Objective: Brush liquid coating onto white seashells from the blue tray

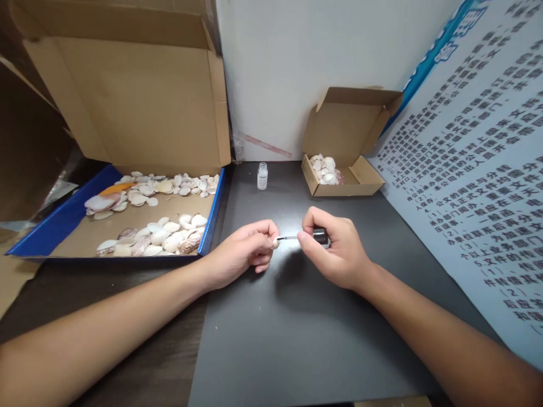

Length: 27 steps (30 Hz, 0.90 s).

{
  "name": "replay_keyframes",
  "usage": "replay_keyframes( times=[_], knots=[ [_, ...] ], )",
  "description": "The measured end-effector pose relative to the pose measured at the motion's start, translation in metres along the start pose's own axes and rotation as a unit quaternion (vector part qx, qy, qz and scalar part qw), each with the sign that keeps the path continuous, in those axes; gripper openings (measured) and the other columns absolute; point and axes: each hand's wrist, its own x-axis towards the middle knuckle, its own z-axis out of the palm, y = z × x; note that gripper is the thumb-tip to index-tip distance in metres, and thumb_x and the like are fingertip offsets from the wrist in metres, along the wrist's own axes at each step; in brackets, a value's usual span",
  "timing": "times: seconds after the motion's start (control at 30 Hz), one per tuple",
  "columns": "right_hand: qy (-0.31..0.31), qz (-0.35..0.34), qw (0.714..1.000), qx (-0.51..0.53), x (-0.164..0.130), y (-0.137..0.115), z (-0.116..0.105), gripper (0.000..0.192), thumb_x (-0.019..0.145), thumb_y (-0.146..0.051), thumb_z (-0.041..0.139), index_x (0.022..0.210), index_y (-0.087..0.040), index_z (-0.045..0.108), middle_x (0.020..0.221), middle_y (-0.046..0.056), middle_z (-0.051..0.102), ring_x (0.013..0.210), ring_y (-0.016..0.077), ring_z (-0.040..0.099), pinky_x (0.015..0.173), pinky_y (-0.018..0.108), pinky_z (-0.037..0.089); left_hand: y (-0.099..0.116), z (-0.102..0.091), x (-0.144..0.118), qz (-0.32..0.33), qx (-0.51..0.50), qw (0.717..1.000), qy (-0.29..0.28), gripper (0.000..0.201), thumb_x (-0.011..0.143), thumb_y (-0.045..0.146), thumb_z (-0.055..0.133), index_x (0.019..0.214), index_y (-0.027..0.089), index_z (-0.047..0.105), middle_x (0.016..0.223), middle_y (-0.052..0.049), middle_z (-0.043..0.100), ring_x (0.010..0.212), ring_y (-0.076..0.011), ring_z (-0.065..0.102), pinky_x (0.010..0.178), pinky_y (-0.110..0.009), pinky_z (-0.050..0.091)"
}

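A dark tabletop point(297, 339) carries everything; its surface is matte grey-black, with a bright patch of reflected light near the middle. On its left part lies a big open cardboard box point(127, 102) with a blue rim point(211, 217), its lid flap standing upright at the back; loose seashells point(161, 234) are spread over its brown floor. Just right of that box, near the back wall, a small clear bottle point(262, 176) stands upright, uncapped. Further right, well apart from the bottle, sits a small open cardboard box point(345, 169) holding a few shells, close to a printed poster point(475, 186) leaning along the tabletop's right edge.
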Motion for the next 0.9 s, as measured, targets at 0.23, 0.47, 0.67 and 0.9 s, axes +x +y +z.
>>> replay_keyframes(
  times=[0.23, 0.47, 0.67, 0.9],
  knots=[
    [-0.025, 0.009, 1.0, 0.001, 0.0009, 0.0011, 0.0015, 0.018, 0.08, -0.018, 0.053, 0.071, -0.022, 0.039, 0.057, -0.007, 0.038, 0.05, 0.0096, 0.033, 0.049, 0.023, 0.029, -0.0002, -0.0003, 0.0001, -0.005, -0.008, 1.0, 0.002, 0.009, 0.082, 0.02, 0.055, 0.077, 0.02, 0.047, 0.058, 0.007, 0.034, 0.05, -0.0078, 0.029, 0.05, -0.02, 0.031],
    [-0.008, -0.003, 1.0, 0.024, -0.0003, 0.0019, 0.0017, 0.016, 0.081, -0.02, 0.051, 0.071, -0.022, 0.039, 0.058, -0.006, 0.038, 0.05, 0.0097, 0.033, 0.049, 0.023, 0.03, 0.0002, 0.0005, -0.0006, -0.003, -0.003, 1.0, 0.005, 0.009, 0.082, 0.019, 0.055, 0.077, 0.019, 0.047, 0.057, 0.007, 0.033, 0.05, -0.0082, 0.029, 0.05, -0.02, 0.032],
    [-0.004, 0.023, 1.0, -0.02, 0.0002, 0.0009, 0.0023, 0.017, 0.079, -0.019, 0.053, 0.07, -0.022, 0.038, 0.057, -0.007, 0.037, 0.05, 0.0099, 0.033, 0.049, 0.024, 0.029, -0.0003, 0.0, -0.0004, -0.005, -0.001, 1.0, 0.004, 0.01, 0.082, 0.021, 0.056, 0.077, 0.02, 0.047, 0.058, 0.007, 0.033, 0.05, -0.0082, 0.028, 0.05, -0.021, 0.031],
    [-0.015, 0.011, 1.0, -0.004, 0.0007, 0.0009, 0.0027, 0.017, 0.081, -0.021, 0.054, 0.072, -0.022, 0.039, 0.058, -0.007, 0.038, 0.05, 0.0102, 0.034, 0.049, 0.023, 0.03, 0.0011, 0.0012, -0.0007, -0.008, -0.001, 1.0, 0.01, 0.011, 0.08, 0.022, 0.057, 0.077, 0.02, 0.047, 0.059, 0.007, 0.034, 0.05, -0.0082, 0.029, 0.05, -0.021, 0.031]
  ],
)
